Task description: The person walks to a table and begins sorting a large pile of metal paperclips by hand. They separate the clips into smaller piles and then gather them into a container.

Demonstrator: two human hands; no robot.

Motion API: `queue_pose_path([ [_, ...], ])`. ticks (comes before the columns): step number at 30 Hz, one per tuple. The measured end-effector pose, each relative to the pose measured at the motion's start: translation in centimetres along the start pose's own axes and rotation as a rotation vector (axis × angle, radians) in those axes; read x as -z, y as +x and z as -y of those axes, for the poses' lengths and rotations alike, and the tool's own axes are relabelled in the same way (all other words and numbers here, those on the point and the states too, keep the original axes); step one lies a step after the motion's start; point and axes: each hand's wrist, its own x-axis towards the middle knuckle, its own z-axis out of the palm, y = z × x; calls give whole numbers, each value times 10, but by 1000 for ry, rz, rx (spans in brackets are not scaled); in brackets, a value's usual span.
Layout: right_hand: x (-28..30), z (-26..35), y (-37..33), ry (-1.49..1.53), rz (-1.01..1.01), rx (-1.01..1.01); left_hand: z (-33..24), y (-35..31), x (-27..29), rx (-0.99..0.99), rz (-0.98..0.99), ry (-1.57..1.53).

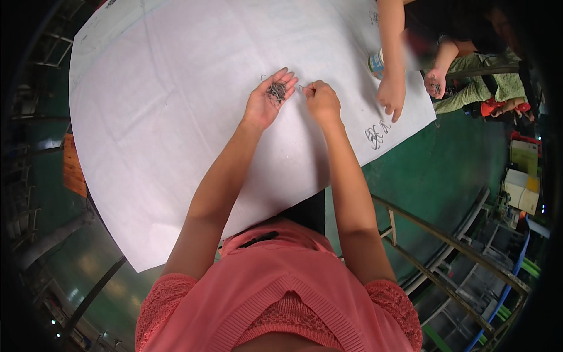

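My left hand (267, 102) lies palm up over the white sheet (176, 117) that covers the table. In its palm rests a small tangle of thin dark wire clips (276, 91). My right hand (321, 101) is just beside it, fingers pinched on a single thin wire piece (301, 88) near my left fingertips. Both of my forearms reach up from the lower edge, above my pink top.
A second person sits at the table's far right, one hand (392, 97) pressed on the sheet, the other (435, 82) cupped. Several bent wire pieces (376, 135) lie near the sheet's right edge. A small round container (375, 63) stands by that person. Metal rails (446, 246) run lower right over green floor.
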Motion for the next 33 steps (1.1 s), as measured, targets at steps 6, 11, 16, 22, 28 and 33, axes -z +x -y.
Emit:
queue_pose_path([
  [6, 25, 29, -8, 335, 234, 98, 0, -2, -19, 99, 56, 31],
  [11, 42, -7, 16, 478, 70, 123, 12, -2, -42, 234, 51, 110],
  [16, 61, -30, 27, 867, 654, -130, 19, -7, -43, 393, 187, -6],
  [22, 61, -54, 27, 1095, 852, -56, 27, -10, -63, 408, 8, -23],
  [28, 80, -59, 36, 809, 488, 58, 37, -2, -76, 467, 17, 113],
  [33, 102, -31, 15, 559, 116, 321, 48, 14, -86, 275, -151, 36],
])
